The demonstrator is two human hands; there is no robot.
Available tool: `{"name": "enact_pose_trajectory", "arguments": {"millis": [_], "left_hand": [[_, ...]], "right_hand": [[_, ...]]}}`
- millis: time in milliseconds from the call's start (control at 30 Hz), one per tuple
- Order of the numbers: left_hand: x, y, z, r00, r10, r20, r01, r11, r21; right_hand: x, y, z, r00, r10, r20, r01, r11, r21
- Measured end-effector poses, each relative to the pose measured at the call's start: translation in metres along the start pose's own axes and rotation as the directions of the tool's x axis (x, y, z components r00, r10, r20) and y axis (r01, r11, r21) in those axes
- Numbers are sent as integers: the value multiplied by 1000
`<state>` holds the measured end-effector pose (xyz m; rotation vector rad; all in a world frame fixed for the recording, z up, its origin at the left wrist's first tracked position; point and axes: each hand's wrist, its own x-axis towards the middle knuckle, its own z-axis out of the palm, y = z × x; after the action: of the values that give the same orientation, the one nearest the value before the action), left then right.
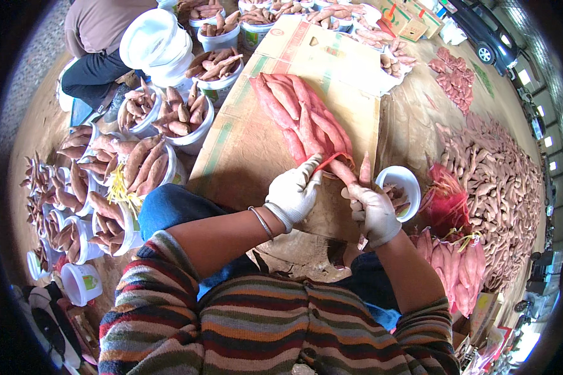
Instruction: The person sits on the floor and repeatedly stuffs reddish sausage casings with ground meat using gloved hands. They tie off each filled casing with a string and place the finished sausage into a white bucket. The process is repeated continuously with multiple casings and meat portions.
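A red mesh bag (319, 117) packed with sweet potatoes lies on a flattened cardboard box (244, 145) in front of me. My left hand (294, 188), in a white knit glove, pinches the near rim of the bag's mouth. Gloved likewise, my right hand (375, 211) grips a long sweet potato (343, 172), whose far end is inside the bag's opening. A second sweet potato (365, 169) sticks up beside that hand; whether the fingers hold it too I cannot tell. Just right of it stands a white bucket (406, 180) with a few small sweet potatoes inside.
Several filled buckets (187, 126) crowd the left and far side. Empty stacked buckets (155, 42) stand near a seated person (98, 33). At right are a filled mesh bag (455, 267), loose red netting (443, 197) and a large sweet potato heap (502, 201). Yellow ties (122, 185) hang over one bucket.
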<state>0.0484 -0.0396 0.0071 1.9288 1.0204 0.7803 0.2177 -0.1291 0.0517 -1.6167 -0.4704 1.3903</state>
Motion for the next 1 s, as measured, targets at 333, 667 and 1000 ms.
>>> {"name": "enact_pose_trajectory", "arguments": {"millis": [333,667,1000], "left_hand": [[-1,-1,13,995,98,-33,-98,995,1],[-7,8,1,997,-36,63,38,999,-23],[-2,-9,12,994,-64,-83,31,937,-348]], "right_hand": [[47,32,36,968,-249,30,237,946,222],[88,11,70,990,-137,-37,132,794,594],[37,4,33,979,-202,-29,203,975,92]]}}
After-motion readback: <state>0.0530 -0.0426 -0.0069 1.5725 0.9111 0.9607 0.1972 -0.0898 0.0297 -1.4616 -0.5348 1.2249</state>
